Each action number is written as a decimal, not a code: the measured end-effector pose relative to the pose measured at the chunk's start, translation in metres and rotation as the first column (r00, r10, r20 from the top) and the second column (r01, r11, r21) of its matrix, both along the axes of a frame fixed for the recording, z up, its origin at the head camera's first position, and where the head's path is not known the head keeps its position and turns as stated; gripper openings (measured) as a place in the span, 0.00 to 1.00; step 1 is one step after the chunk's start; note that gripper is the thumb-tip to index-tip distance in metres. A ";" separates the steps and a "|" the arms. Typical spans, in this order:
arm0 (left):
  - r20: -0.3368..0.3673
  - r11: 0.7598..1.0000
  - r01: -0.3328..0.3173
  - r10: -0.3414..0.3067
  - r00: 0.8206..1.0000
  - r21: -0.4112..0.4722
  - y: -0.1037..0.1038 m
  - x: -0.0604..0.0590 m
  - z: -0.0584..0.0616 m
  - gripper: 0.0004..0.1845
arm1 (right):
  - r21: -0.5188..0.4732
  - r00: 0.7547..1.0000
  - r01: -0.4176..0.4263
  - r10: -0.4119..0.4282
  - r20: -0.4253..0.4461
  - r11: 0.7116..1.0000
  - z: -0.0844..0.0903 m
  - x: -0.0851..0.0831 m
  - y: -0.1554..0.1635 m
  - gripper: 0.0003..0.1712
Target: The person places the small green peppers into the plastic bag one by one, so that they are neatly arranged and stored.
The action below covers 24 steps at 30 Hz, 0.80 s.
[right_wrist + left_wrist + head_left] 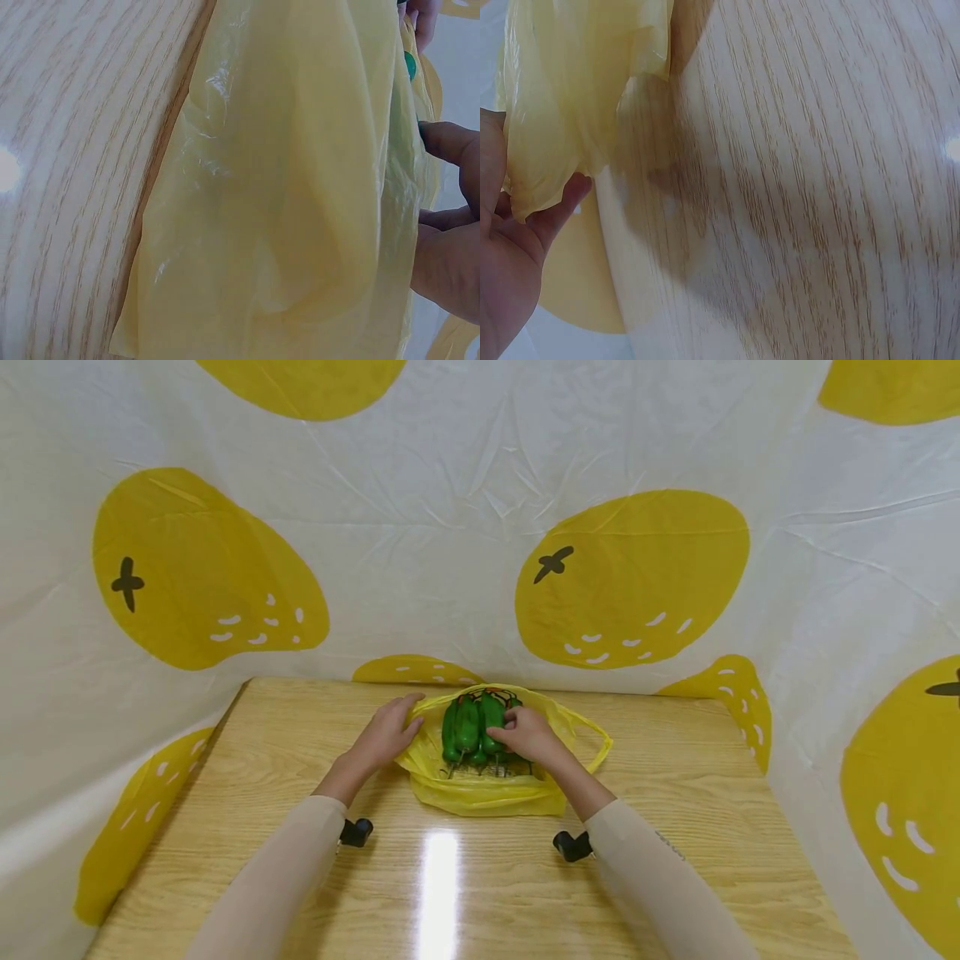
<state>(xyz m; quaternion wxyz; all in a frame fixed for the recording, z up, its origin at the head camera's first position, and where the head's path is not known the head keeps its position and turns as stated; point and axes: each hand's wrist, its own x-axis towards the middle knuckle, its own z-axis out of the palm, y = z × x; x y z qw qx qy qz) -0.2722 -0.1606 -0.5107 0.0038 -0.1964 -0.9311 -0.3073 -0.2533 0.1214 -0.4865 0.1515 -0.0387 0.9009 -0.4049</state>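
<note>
Two arms in beige sleeves reach forward across a wooden table point(300, 893), a small black wrist camera under each forearm. The left hand point(388, 732) pinches the left edge of a yellow plastic bag point(480, 793), the film caught between thumb and curled fingers point(559, 206). The right hand point(528, 735) rests its bent fingers on a bunch of green peppers point(468, 731) lying at the mouth of the single bag, in the middle of the table toward its far edge; about four peppers show, the exact count unclear. One loop handle point(596, 743) trails to the right. Behind stands a white backdrop point(465, 527) printed with yellow fruit shapes.
</note>
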 end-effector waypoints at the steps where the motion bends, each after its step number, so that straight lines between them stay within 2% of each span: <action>1: -0.002 1.000 -0.001 0.001 1.000 -0.001 0.000 0.000 0.000 0.27 | -0.010 1.000 0.004 -0.004 0.007 1.000 0.000 0.000 0.000 0.38; 9: -0.024 1.000 -0.012 0.011 1.000 -0.011 -0.001 0.002 0.002 0.27 | -0.069 0.999 0.003 0.000 0.033 0.998 0.003 0.003 0.003 0.38; 15: -0.020 1.000 -0.024 0.024 1.000 -0.009 -0.001 0.003 0.003 0.28 | -0.056 0.999 -0.010 0.012 0.034 0.998 0.010 0.007 0.010 0.38; 19: -0.016 1.000 -0.029 0.029 0.999 0.003 -0.003 0.006 0.006 0.30 | -0.052 1.000 -0.026 0.027 0.014 0.998 0.017 0.010 0.018 0.38; 24: -0.024 0.999 -0.032 0.033 0.999 0.021 -0.006 0.014 0.014 0.31 | -0.054 0.997 -0.035 0.031 -0.067 0.998 0.028 0.014 0.033 0.36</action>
